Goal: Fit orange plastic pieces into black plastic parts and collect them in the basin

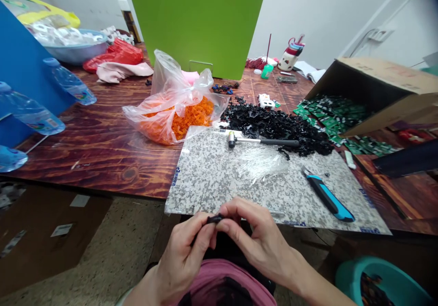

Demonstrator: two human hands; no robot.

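Observation:
Between my two hands, just off the front edge of the speckled stone-pattern board [205, 178], is a small black plastic part [215, 218]. My left hand [191, 242] pinches it from the left with thumb and forefinger. From the right, my right hand [253, 233] closes its fingertips on the other end. Beyond the hands, a bundle of thin clear strands [263, 162] lies on the board. A small hammer [263, 141] rests behind it, beside a heap of black plastic parts [273, 123]. At the right lies a blue and black utility knife [328, 194].
A clear bag of orange parts [178, 118] sits left of the board. Green parts [338, 112] spill from a cardboard box [386, 87] at right. Plastic bottles [30, 109] hang by a blue panel at left. A green panel [198, 23] stands behind; a teal bucket [383, 269] is low right.

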